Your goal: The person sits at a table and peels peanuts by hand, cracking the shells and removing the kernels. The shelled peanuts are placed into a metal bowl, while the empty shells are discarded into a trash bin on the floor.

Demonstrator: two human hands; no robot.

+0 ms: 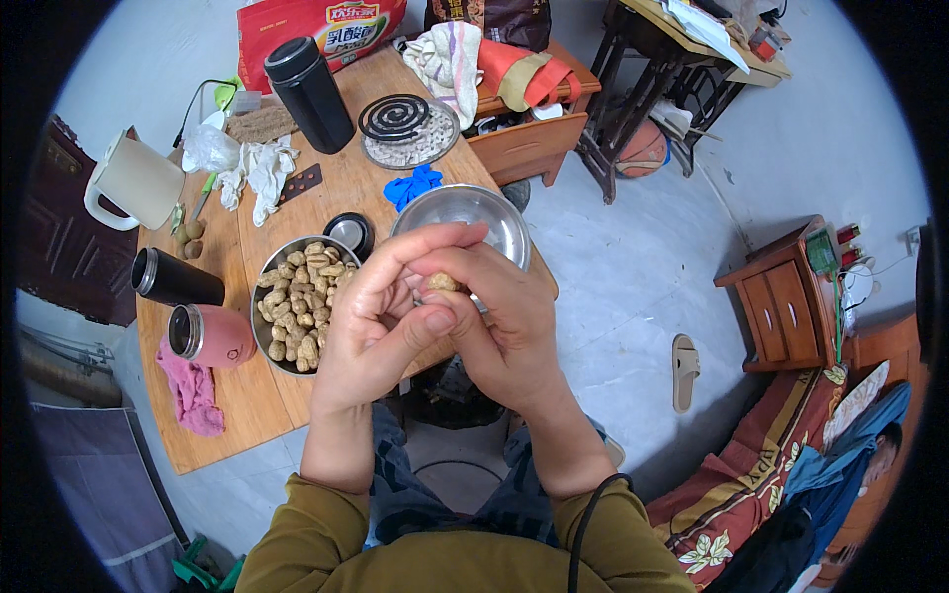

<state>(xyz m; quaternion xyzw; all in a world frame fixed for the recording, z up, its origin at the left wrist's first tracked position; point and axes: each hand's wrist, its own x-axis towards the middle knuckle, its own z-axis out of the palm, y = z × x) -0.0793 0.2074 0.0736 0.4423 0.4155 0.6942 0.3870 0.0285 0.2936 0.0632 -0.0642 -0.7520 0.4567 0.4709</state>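
Note:
Over the table's front edge my two hands meet. Between the thumb and fingers of my right hand [500, 319] is a peanut in its shell [442, 282]. My left hand [385, 319] is cupped beside it, its fingertips against my right hand; whether its palm holds anything is hidden. To the left, a steel bowl [256, 326] is heaped with unshelled peanuts [296, 296], partly covered by my left hand. Behind my hands stands another steel bowl [511, 215], its inside largely hidden. A black lid [350, 233] lies between the bowls.
The wooden table [252, 400] also carries a pink cup [215, 335], black flasks [315, 104], a cream jug [144, 181], a mosquito coil [393, 118], a blue crumpled glove [412, 187] and a pink cloth [189, 393]. A black-lined bin [452, 400] is below the edge. Someone lies on the bed at right.

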